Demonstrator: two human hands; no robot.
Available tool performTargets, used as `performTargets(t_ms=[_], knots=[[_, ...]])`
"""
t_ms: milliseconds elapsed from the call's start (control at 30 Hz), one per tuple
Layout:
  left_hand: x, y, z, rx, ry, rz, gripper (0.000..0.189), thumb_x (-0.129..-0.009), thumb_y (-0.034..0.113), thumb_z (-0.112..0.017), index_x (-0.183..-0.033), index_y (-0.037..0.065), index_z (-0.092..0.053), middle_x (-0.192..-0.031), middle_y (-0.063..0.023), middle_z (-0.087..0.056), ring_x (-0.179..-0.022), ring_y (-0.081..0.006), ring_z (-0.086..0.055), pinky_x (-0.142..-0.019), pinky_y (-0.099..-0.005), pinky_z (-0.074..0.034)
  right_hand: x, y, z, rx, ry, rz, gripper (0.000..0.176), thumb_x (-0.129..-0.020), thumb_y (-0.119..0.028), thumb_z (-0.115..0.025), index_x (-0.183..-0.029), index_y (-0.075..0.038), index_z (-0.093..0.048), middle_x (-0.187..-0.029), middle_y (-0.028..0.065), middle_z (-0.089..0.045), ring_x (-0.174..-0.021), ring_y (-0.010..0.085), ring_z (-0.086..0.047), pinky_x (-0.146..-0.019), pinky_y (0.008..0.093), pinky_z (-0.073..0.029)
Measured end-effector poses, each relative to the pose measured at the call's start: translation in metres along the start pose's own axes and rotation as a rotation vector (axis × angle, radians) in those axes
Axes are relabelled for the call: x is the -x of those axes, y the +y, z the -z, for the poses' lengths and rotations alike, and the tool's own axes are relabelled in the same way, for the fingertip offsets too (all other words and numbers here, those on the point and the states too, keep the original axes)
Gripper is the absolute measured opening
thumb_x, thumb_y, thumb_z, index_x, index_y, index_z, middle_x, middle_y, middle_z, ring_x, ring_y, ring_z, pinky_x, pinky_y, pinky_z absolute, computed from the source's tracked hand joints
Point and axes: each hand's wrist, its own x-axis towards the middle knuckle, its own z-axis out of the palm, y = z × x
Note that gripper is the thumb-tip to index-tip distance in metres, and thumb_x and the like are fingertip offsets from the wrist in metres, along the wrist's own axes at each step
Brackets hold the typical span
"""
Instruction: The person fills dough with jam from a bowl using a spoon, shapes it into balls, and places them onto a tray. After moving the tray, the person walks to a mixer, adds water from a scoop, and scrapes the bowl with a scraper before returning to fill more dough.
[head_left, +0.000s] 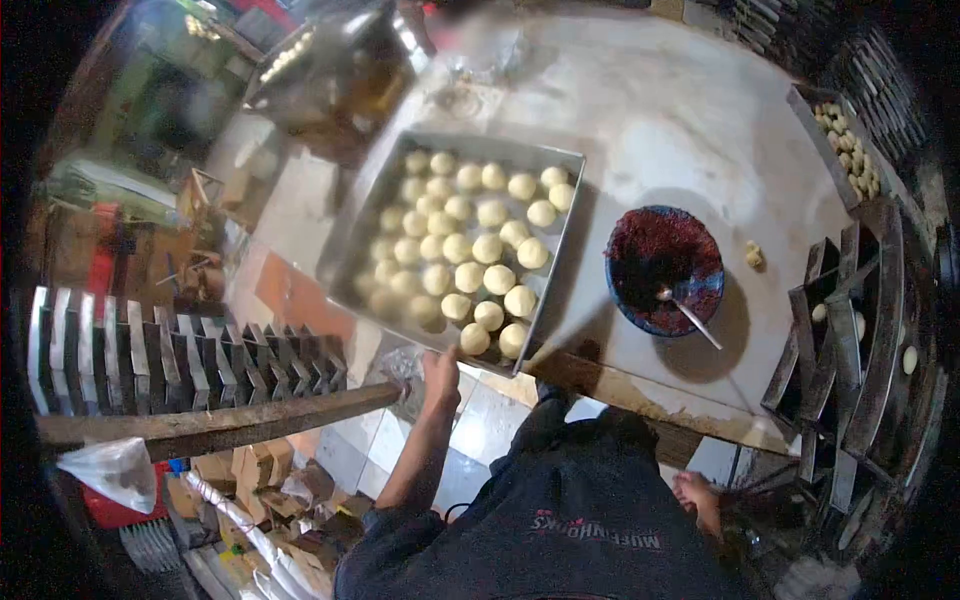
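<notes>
My left hand grips the near edge of a square metal tray, fingers closed at its rim. Rows of pale round dough balls lie in the tray, blurred on its left side. My right hand is low beside my body, below the table edge, its fingers curled in and nothing visible in them. To the right of the tray, a blue bowl holds dark red crumbly filling, with a metal spoon resting in it. A small dough piece lies right of the bowl.
Stacked metal trays stand at the left and right. Another tray with small pale pieces is at the far right. A wooden beam juts in from the left. Boxes and a plastic bag are at lower left.
</notes>
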Motion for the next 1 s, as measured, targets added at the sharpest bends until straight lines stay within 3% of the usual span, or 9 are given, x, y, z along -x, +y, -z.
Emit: performTargets(t_ms=[67,133,200,433,500,733,833,933,1000], knots=[[0.022,0.015,0.005,-0.321,0.023,-0.014,0.041,-0.077,0.017,-0.063,-0.107,-0.009,-0.054,-0.112,-0.0196,-0.051,-0.101,-0.0294,-0.049,-0.088,-0.0382,-0.04,0.012,-0.021,0.005,0.071,-0.11,0.18,0.03,-0.09,-0.023,-0.062,-0.113,-0.003,-0.062,-0.085,0.0087,-0.069,-0.069,0.0167,-0.067,-0.057,0.0294,-0.052],[0.033,0.04,0.003,-0.653,0.651,-0.659,0.033,-0.075,0.015,-0.066,-0.1,-0.005,-0.064,-0.101,-0.0158,-0.057,-0.098,-0.0294,-0.051,-0.089,-0.0379,-0.039,0.103,-0.129,-0.041,0.481,0.139,0.251,0.024,-0.091,-0.02,-0.061,-0.102,0.0,-0.066,-0.08,0.009,-0.07,-0.067,0.0147,-0.067,-0.058,0.0289,-0.052],[0.049,0.126,-0.01,-0.238,0.513,-0.848,0.038,-0.079,0.024,-0.069,-0.11,0.001,-0.063,-0.116,-0.0183,-0.051,-0.11,-0.0321,-0.046,-0.095,-0.0398,-0.036,0.146,-0.189,-0.059,0.477,0.15,0.339,0.023,-0.09,-0.02,-0.06,-0.094,0.001,-0.067,-0.073,0.0092,-0.068,-0.064,0.0156,-0.066,-0.058,0.0306,-0.052],[-0.116,0.144,-0.049,-1.161,-0.011,-0.392,0.048,-0.087,0.052,-0.053,-0.084,0.007,-0.071,-0.074,-0.0145,-0.066,-0.069,-0.032,-0.063,-0.064,-0.0444,-0.048,0.194,-0.334,-0.073,0.627,0.313,1.152,0.015,-0.084,-0.013,-0.062,-0.083,0.001,-0.065,-0.074,0.0144,-0.065,-0.07,0.0267,-0.065,-0.066,0.034,-0.051],[-0.093,0.155,-0.063,-1.262,0.036,-0.484,0.058,-0.082,0.058,-0.053,-0.097,0.005,-0.07,-0.092,-0.0232,-0.066,-0.087,-0.0397,-0.063,-0.078,-0.0496,-0.048,0.202,-0.365,-0.073,0.608,0.337,1.244,0.012,-0.083,-0.011,-0.062,-0.082,0.001,-0.064,-0.076,0.014,-0.064,-0.071,0.0277,-0.064,-0.066,0.0344,-0.05],[-0.051,0.152,-0.108,-0.623,0.132,-0.752,0.031,-0.086,0.01,-0.061,-0.112,-0.002,-0.049,-0.099,-0.0148,-0.061,-0.092,-0.0221,-0.061,-0.078,-0.0327,-0.048,0.178,-0.421,-0.064,0.32,0.233,1.633,0.012,-0.084,-0.01,-0.064,-0.093,-0.001,-0.065,-0.075,0.0116,-0.062,-0.069,0.0239,-0.062,-0.063,0.035,-0.048],[0.067,0.189,-0.164,-0.086,-0.174,-0.909,0.065,-0.081,-0.016,-0.053,-0.136,0.003,-0.024,-0.121,-0.0138,-0.048,-0.107,-0.0236,-0.054,-0.087,-0.0325,-0.049,0.142,-0.433,-0.071,0.162,0.204,1.509,0.021,-0.084,-0.008,-0.065,-0.104,-0.001,-0.065,-0.083,0.013,-0.064,-0.075,0.0205,-0.064,-0.067,0.034,-0.051],[0.131,0.194,-0.19,-0.219,-0.568,-0.892,0.102,-0.075,-0.017,-0.061,-0.15,0.013,0.001,-0.133,-0.02,-0.043,-0.115,-0.0264,-0.052,-0.094,-0.0355,-0.046,0.161,-0.439,-0.089,-0.111,-0.119,1.206,0.028,-0.083,-0.006,-0.067,-0.11,0.0,-0.064,-0.095,0.0154,-0.065,-0.084,0.0203,-0.066,-0.076,0.0327,-0.053],[0.168,0.226,-0.195,-0.188,-0.638,-0.91,0.096,-0.074,0.008,-0.077,-0.147,-0.001,-0.015,-0.135,-0.0228,-0.04,-0.106,-0.0277,-0.057,-0.087,-0.0345,-0.05,0.185,-0.439,-0.091,-0.123,-0.05,1.333,0.03,-0.081,-0.003,-0.067,-0.111,0.0,-0.064,-0.099,0.0158,-0.065,-0.089,0.022,-0.066,-0.08,0.0329,-0.052]])
